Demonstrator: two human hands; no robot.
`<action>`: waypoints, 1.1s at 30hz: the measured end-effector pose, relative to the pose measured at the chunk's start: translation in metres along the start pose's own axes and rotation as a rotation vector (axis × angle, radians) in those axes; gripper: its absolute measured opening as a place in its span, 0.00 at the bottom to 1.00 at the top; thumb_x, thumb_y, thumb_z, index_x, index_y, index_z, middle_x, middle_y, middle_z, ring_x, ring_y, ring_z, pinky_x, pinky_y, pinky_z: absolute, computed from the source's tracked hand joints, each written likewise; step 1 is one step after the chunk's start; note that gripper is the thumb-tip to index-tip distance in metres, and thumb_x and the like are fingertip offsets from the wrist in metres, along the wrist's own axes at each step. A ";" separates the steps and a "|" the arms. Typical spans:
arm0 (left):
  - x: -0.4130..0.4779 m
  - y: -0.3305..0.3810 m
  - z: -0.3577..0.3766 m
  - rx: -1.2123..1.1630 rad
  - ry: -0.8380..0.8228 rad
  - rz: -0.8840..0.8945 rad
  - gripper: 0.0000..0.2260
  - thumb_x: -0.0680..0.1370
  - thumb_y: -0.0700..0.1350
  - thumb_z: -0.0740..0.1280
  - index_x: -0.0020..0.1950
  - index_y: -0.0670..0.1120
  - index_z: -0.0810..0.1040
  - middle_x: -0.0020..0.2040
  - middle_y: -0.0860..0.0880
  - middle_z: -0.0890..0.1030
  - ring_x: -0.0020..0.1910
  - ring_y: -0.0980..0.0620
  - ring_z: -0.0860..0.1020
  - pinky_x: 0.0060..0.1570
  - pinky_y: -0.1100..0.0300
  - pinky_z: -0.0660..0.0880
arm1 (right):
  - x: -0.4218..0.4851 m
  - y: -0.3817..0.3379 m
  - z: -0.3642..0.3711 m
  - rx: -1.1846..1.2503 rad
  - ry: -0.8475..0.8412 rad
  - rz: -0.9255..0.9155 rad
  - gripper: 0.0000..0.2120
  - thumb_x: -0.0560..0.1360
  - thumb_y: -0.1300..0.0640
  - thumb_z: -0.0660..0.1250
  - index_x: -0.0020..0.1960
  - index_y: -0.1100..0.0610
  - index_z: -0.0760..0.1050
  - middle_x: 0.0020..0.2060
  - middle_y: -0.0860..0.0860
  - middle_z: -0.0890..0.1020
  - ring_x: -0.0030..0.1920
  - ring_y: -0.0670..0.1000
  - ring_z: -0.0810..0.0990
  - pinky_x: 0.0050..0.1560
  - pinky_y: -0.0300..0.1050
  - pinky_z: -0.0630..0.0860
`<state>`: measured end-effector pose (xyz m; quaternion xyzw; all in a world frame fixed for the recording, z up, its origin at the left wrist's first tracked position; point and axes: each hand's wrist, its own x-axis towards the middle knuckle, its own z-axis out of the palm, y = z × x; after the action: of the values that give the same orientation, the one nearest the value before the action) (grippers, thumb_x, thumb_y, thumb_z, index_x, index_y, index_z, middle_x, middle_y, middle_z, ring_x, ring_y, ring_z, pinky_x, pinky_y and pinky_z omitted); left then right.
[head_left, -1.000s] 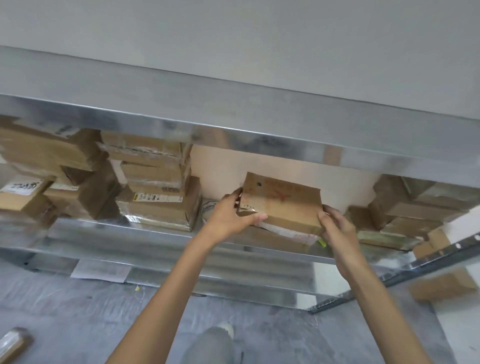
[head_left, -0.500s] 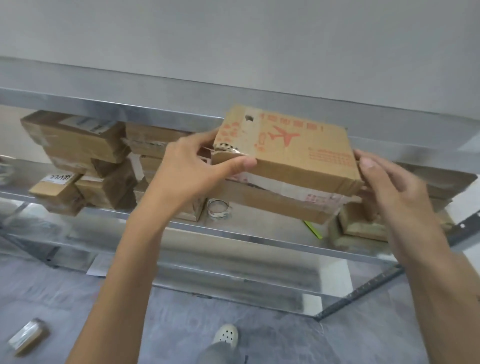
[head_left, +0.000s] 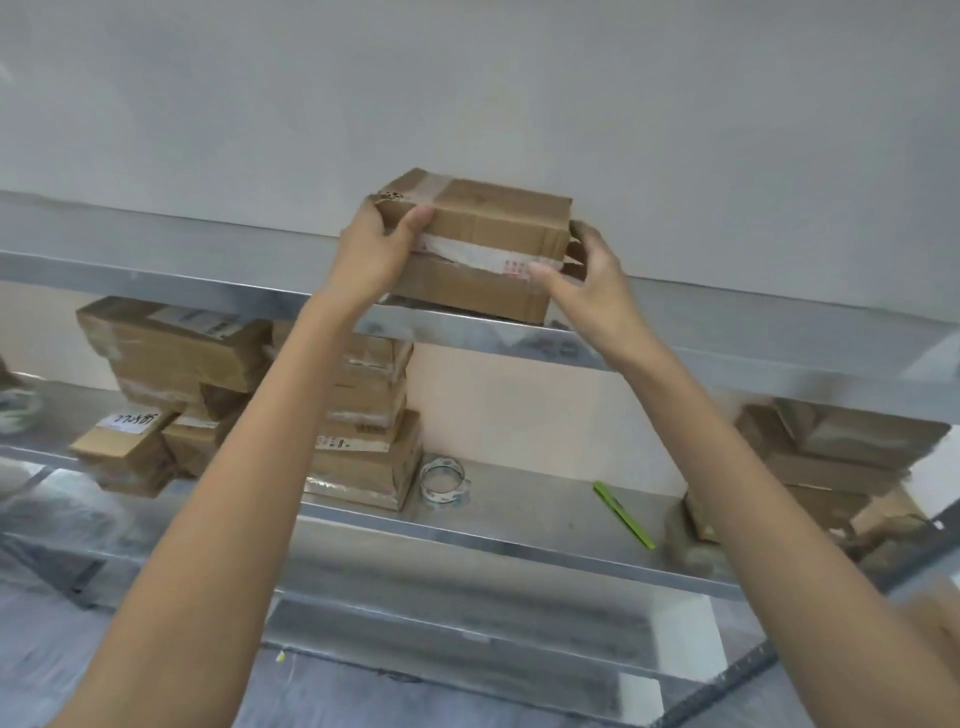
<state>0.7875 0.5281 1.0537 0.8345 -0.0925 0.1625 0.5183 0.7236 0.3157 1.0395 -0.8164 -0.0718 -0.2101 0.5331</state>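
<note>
Evidently both hands, left (head_left: 375, 249) and right (head_left: 587, 275), clasp the cardboard box (head_left: 483, 244) by its ends to steady it on the upper shelf's (head_left: 727, 332) front edge.

Just left of the tape roll (head_left: 442, 480), the way is blocked by a stack of cardboard boxes (head_left: 363, 447). To the roll's right, the middle shelf (head_left: 535, 501) is left open, crossed only by a green stick (head_left: 623, 514) lying flat. Further right, passage is closed off by more boxes (head_left: 836, 457). Straight above the roll, the upper shelf (head_left: 182, 283) is taken up at its front edge by a taped box (head_left: 488, 249); free room is seen on either side.
</note>
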 end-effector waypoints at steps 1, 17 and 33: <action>0.006 -0.004 0.001 -0.001 -0.004 -0.036 0.23 0.80 0.57 0.61 0.66 0.41 0.68 0.61 0.46 0.75 0.60 0.49 0.73 0.51 0.62 0.67 | 0.007 0.002 0.007 -0.059 -0.018 -0.025 0.25 0.75 0.56 0.69 0.69 0.56 0.65 0.58 0.46 0.77 0.51 0.34 0.77 0.50 0.34 0.77; 0.034 -0.035 0.007 -0.041 0.094 -0.039 0.35 0.81 0.52 0.61 0.77 0.37 0.46 0.68 0.37 0.69 0.64 0.43 0.72 0.67 0.49 0.68 | 0.036 0.012 0.028 -0.251 -0.009 -0.067 0.32 0.73 0.57 0.72 0.72 0.59 0.60 0.51 0.44 0.74 0.46 0.38 0.74 0.42 0.18 0.65; -0.083 -0.039 0.058 0.002 0.510 0.623 0.08 0.74 0.28 0.58 0.51 0.35 0.73 0.47 0.41 0.75 0.47 0.48 0.72 0.46 0.53 0.72 | -0.060 0.037 0.012 -0.328 0.252 -0.398 0.12 0.77 0.64 0.62 0.60 0.60 0.74 0.53 0.52 0.79 0.55 0.49 0.74 0.59 0.39 0.70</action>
<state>0.7330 0.4919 0.9670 0.6998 -0.2097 0.5137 0.4499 0.6856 0.3171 0.9795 -0.8290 -0.1288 -0.4192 0.3471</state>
